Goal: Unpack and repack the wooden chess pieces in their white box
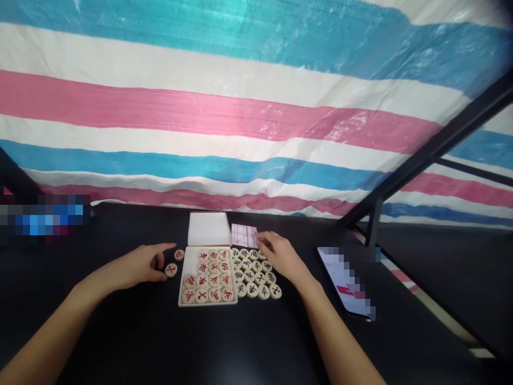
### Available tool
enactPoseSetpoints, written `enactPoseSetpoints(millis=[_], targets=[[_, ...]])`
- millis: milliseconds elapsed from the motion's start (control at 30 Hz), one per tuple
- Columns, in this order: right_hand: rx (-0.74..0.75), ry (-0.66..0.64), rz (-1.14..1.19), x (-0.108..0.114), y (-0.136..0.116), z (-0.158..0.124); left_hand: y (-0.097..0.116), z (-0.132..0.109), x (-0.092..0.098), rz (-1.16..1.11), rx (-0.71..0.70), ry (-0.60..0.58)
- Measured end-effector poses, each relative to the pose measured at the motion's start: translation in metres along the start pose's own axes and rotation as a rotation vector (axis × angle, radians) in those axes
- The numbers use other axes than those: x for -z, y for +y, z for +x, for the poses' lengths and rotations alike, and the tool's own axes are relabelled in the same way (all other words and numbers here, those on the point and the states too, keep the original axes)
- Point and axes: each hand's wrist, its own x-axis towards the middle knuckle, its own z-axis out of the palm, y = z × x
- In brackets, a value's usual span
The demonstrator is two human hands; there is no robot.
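Note:
My left hand [144, 263] reaches in from the left with index finger and thumb spread. Its thumb tip is at a loose xiangqi piece [171, 270] with a red character; a second red piece [179, 255] lies just beyond. Right of them sits an open white box [190, 263] holding rows of red pieces [202, 280], its upper-left corner bare. Beside the box, black-character pieces [249, 276] stand in rows on the table. My right hand [276, 251] rests over their far right end, fingers loosely bent and apart, fingertips by a folded paper board [243, 235]. Part of that row is hidden.
The box lid [208, 229] lies behind the box on the black table [168, 342]. A phone [344, 286] lies at the right, near a black metal frame [401, 155]. A striped plastic sheet [224, 107] hangs behind. Something blurred out is at far left.

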Motion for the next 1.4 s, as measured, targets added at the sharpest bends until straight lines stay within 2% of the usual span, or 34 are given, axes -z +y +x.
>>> enactPoseSetpoints(millis=[233, 400, 633, 800, 967, 1133, 1400], targets=[[-0.010, 0.060, 0.008, 0.002, 0.005, 0.002, 0.008, 0.005, -0.008, 0.060, -0.086, 0.035], [0.009, 0.075, 0.006, -0.001, 0.004, 0.003, 0.010, 0.004, -0.010, 0.052, -0.097, 0.049], [-0.008, 0.061, 0.001, -0.001, 0.002, 0.002, 0.009, -0.003, -0.007, -0.034, -0.150, 0.004], [-0.016, 0.067, 0.005, 0.001, -0.001, 0.000, 0.030, -0.014, -0.007, 0.114, -0.188, 0.047], [0.008, 0.048, 0.007, 0.002, -0.005, 0.000, 0.051, -0.016, -0.028, 0.330, -0.179, 0.128], [0.041, 0.046, 0.001, 0.001, -0.009, -0.001, 0.052, -0.011, -0.041, 0.401, -0.158, 0.110], [0.042, 0.056, -0.006, 0.004, -0.012, -0.002, 0.056, -0.013, -0.034, 0.474, -0.283, 0.216]])
